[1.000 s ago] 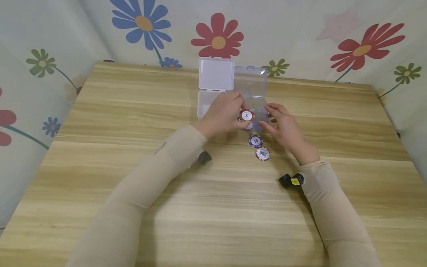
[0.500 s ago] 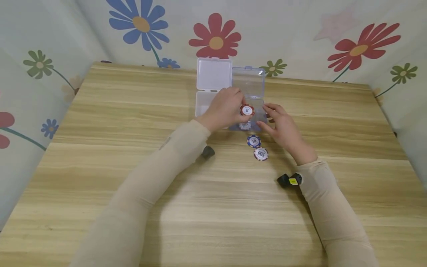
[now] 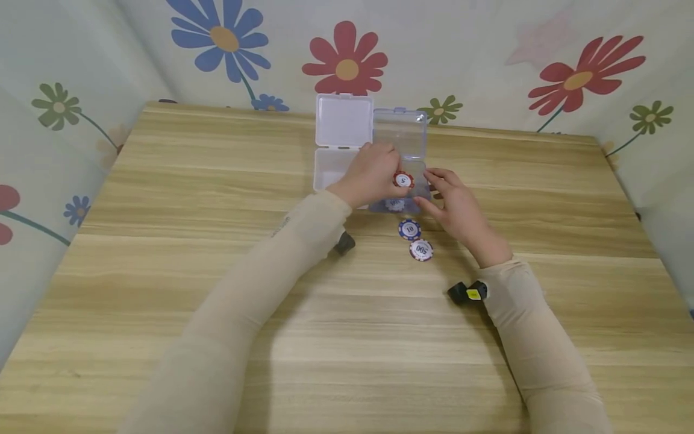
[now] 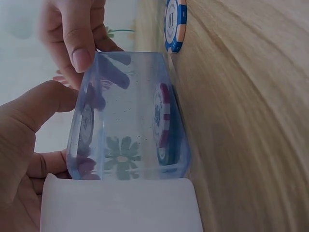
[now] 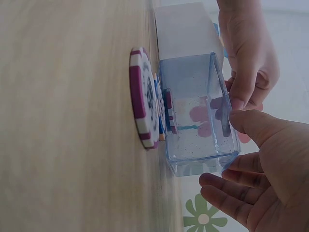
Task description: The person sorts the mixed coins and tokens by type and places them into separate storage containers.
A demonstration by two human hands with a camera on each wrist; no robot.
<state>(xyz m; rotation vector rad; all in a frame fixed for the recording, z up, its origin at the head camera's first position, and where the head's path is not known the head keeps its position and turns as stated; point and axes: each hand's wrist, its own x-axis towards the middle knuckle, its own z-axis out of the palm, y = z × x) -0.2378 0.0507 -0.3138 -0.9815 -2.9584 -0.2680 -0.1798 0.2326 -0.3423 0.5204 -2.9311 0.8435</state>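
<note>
My left hand pinches a red-rimmed poker chip marked 5, over the opening of a clear plastic box. A purple-and-white chip lies inside that box, with the blue edge of another chip beneath it. At the box's right end, my right hand holds the corner, thumb on the rim and fingers along the side. In the right wrist view the left fingers partly hide the held chip. On the table in front are a blue chip marked 10 and a purple-and-white chip marked 500.
A white plastic box stands against the clear box's left side, partly behind my left hand. Its lid and the clear lid both lie back toward the flowered curtain at the wooden table's far edge.
My left hand has shifted slightly right and away from me with the red chip, uncovering more of the chip in the clear box. The right hand stays at the box's corner.
</note>
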